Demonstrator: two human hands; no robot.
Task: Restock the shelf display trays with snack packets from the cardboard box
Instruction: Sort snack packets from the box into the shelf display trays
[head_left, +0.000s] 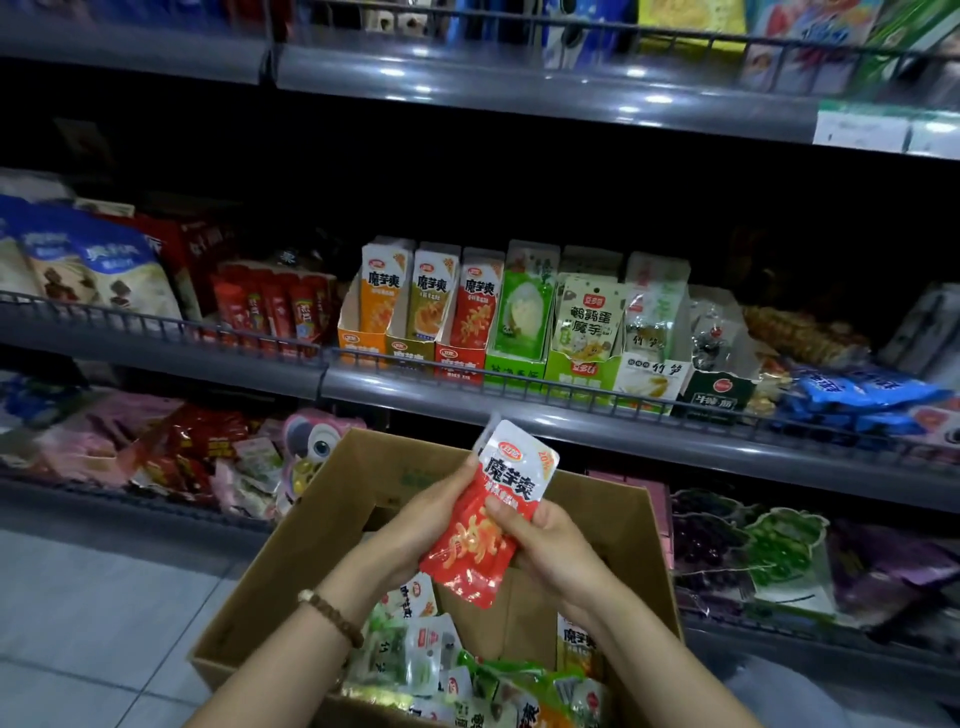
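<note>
Holding the red snack packet upright above the cardboard box, both hands are clamped on it: the left hand cups its left edge, the right hand pinches the lower right. Squaring it label-forward first should let it slide cleanly into the matching red display tray on the far shelf, behind the packets already standing there.

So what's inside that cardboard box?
The box holds loose snack packets, green, white and orange, piled at the near end. The arms and the held red packet cover the rest.
</note>
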